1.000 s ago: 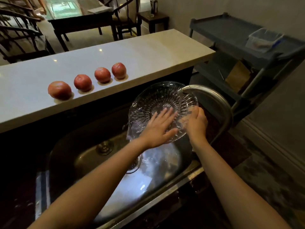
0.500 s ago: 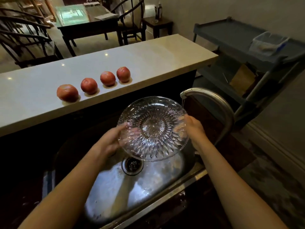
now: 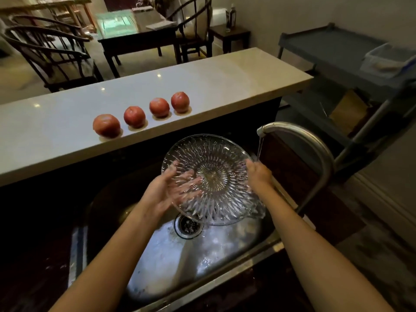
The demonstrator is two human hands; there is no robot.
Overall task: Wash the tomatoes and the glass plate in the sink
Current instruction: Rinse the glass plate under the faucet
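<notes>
I hold a cut-glass plate [image 3: 212,174] tilted over the steel sink [image 3: 202,251]. My left hand [image 3: 166,188] holds its left side, the thumb on the rim and the fingers showing through the glass from behind. My right hand [image 3: 258,174] grips the right rim. A thin stream from the faucet [image 3: 315,149] falls onto that rim by my right hand. Several red tomatoes [image 3: 134,116] sit in a row on the white counter [image 3: 202,82] behind the sink, the nearest at the left [image 3: 106,125] and the farthest at the right [image 3: 180,102].
The open drain [image 3: 188,226] lies under the plate's lower edge. A grey cart [image 3: 337,48] holding a plastic tub [image 3: 387,59] stands to the right. Dark wooden chairs and a table [image 3: 135,39] stand beyond the counter.
My left hand went from rubbing the plate's upper face to holding its left side from behind. The plate turned face up toward me and moved out from under the spout, so the water hits its right rim.
</notes>
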